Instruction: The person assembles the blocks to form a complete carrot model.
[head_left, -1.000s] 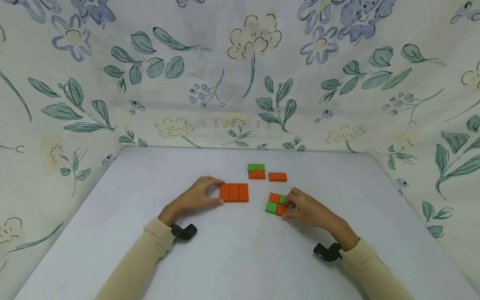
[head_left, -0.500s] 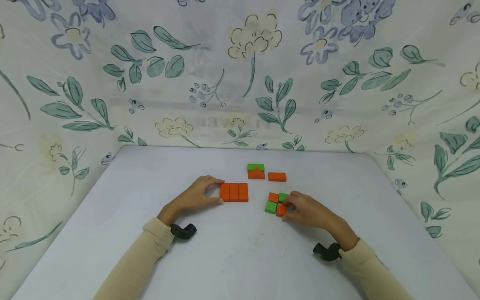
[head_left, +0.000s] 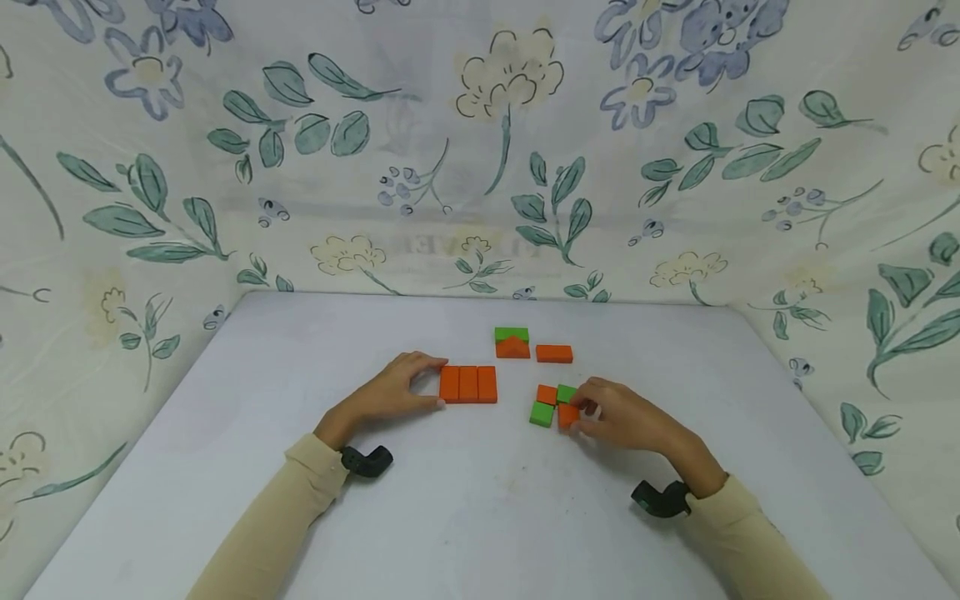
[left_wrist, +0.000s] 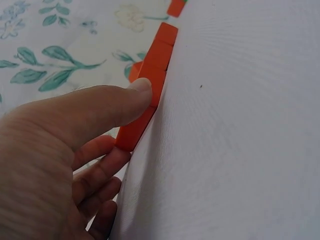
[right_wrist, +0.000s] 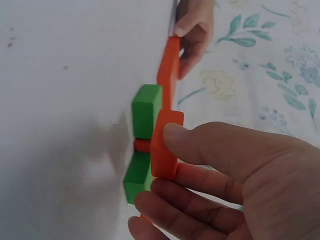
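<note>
In the head view, three orange rectangular blocks [head_left: 468,384] lie side by side on the white table. My left hand [head_left: 393,386] holds the leftmost orange block [left_wrist: 134,127], thumb on its near end and fingers at the far end. To the right is a small group of two green blocks [head_left: 542,414] and a small orange block [head_left: 547,394]. Beside them, my right hand [head_left: 621,414] pinches another small orange block [right_wrist: 161,165] between thumb and fingers. In the right wrist view this block looks raised beside the green blocks [right_wrist: 145,117].
Behind the groups lie a green block [head_left: 512,333] with an orange triangular-topped block [head_left: 513,348] in front of it, and an orange rectangular block [head_left: 554,354]. A floral cloth [head_left: 480,150] rises beyond the table's far edge.
My right hand has shifted slightly right, drawing the small orange block away from the green one on its left, so a gap shows. My left hand has stayed in place.
</note>
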